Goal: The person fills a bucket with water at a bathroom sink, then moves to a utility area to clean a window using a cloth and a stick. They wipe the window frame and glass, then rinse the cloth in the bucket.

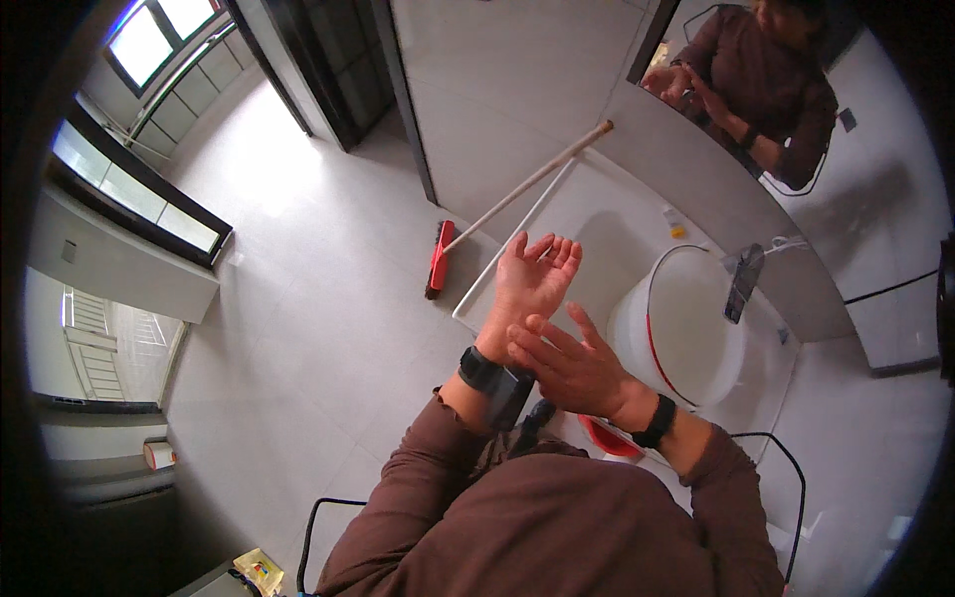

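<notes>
My left hand [536, 274] is held palm up over the edge of a white washbasin [597, 216], its fingers a little curled and nothing in it. A black wrist strap [480, 369] with a dark, blurred device is on that wrist. My right hand [578, 368] is beside the left wrist, palm inward, fingertips close to the skin; whether they touch it I cannot tell. It holds nothing, and its wrist carries a black band [656, 422]. Right of my hands, a large white bucket [630, 321] stands in the basin under a dark faucet [744, 283].
A red-headed broom [440, 260] leans by the basin, its handle [533, 179] against the wall. Behind the faucet is a mirror [865, 224]. A small yellow-capped container [675, 224] sits on the ledge. Below my right wrist shows a red basin [608, 436]. Tiled floor [298, 336] stretches left.
</notes>
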Action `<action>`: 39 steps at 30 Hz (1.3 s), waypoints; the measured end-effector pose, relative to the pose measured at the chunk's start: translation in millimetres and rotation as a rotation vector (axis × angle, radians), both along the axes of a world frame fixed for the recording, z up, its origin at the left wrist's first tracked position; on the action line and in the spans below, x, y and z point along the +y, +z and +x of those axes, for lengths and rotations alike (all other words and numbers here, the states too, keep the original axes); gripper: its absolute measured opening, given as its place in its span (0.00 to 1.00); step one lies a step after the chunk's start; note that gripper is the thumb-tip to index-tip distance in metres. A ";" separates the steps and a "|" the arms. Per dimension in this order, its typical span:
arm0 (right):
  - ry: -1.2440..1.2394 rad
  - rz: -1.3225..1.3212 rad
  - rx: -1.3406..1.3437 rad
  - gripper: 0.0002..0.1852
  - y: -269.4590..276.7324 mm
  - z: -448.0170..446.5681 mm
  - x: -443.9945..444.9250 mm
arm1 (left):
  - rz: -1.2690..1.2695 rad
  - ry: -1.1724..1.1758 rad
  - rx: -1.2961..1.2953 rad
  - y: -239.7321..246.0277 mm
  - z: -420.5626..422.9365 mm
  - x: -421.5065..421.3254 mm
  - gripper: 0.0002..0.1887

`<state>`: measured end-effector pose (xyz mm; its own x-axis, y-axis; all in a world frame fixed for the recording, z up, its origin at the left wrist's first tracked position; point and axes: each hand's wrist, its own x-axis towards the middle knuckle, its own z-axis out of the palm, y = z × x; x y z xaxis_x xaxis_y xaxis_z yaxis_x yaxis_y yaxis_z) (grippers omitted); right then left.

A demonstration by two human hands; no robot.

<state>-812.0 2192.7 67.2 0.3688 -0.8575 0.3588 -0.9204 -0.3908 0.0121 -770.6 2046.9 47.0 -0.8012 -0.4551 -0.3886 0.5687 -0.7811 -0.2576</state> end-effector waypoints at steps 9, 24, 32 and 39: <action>0.126 0.003 -0.025 0.24 17.4 2.6 -14.5 | -0.064 -0.072 -0.059 -7.5 -12.5 13.5 0.19; 0.048 -0.022 -0.078 0.23 9.6 -6.0 -2.2 | -0.071 -0.121 -0.052 0.5 -25.8 23.3 0.18; -0.352 0.292 -1.139 0.21 -8.6 9.4 31.5 | -0.501 0.340 -0.344 -14.7 -36.7 -1.3 0.14; -0.267 0.741 -1.791 0.24 9.9 9.2 19.9 | -0.708 0.461 -0.576 -3.8 -39.3 -13.9 0.11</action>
